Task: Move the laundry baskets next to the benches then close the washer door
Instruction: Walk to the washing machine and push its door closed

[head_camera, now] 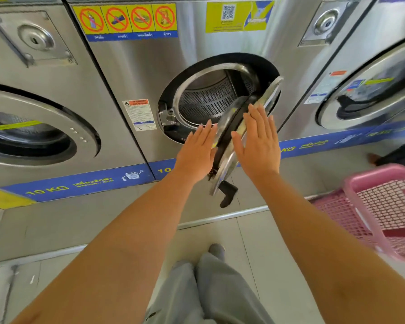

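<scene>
Steel washers stand in a row ahead of me, a blue band marked "10 KG" running along their lower fronts, with pale floor tiles (255, 242) below. From my head camera, the middle washer (150, 73) has its round opening exposed, the perforated drum (204, 99) showing inside. Its washer door (241, 136) stands ajar, swung out edge-on toward me and hinged on the right side, with a dark handle (228, 194) hanging at its near lower end.

My left hand (197, 153) is flat and released, fingers (207, 129) stretched straight, lying against the inner side of the door's rim. My right hand (258, 141) is likewise spread and grasping nothing, its palm laid on the door's outer face. The door sits between my two hands.

Low at the right, a pink laundry basket (384, 206) of mesh plastic stands tilted on the floor near the neighbouring washer (369, 90), whose door is shut. Another washer (33, 113) sits closed at the left. Warning stickers (124, 19) line the top of the middle machine. My grey trouser legs (206, 293) show at the bottom.
</scene>
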`<action>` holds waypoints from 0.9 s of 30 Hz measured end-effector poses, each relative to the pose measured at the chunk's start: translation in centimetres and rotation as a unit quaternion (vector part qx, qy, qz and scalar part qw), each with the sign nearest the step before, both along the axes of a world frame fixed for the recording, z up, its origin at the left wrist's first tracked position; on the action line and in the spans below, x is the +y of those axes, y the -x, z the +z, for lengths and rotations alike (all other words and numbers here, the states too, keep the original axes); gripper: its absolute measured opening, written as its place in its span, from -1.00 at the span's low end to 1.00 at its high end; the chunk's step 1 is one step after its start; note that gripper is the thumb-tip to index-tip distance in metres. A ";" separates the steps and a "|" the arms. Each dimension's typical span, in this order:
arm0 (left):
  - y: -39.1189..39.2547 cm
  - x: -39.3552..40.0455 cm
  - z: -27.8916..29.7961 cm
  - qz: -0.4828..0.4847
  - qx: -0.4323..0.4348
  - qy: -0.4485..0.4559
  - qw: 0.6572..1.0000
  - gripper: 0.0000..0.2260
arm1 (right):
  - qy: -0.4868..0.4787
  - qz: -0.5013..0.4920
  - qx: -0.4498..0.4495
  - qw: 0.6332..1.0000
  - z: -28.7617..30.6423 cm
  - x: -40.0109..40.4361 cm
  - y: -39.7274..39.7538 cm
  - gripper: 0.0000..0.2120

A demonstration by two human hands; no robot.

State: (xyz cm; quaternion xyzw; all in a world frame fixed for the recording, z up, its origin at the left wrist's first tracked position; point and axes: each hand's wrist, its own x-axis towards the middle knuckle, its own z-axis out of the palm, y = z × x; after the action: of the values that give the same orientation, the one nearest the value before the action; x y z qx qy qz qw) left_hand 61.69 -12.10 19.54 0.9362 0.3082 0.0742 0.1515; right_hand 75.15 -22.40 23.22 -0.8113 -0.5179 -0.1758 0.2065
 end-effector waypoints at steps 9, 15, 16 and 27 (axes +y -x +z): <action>-5.5 -3.9 0.8 -0.102 0.061 -0.083 0.989 -0.44 | 0.032 0.005 0.015 0.999 0.2 -7.1 -4.1 -0.52; -10.3 -7.9 1.8 -0.151 0.074 -0.115 0.979 -0.44 | 0.026 -0.018 -0.002 1.000 -0.1 -11.8 -8.6 -0.53; -11.0 -8.4 1.9 -0.154 0.073 -0.119 0.978 -0.45 | 0.025 -0.028 -0.005 0.999 -0.2 -12.4 -9.5 -0.53; -19.6 -13.0 4.0 -0.179 0.109 -0.158 0.965 -0.42 | 0.078 -0.188 0.051 0.978 0.1 -15.0 -16.5 -0.51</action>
State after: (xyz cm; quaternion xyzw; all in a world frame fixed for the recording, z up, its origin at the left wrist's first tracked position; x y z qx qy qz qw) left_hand 81.29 -25.13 23.58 0.9906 0.1348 -0.0090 -0.0226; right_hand 91.60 -37.37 23.32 -0.9157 -0.3570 -0.1291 0.1317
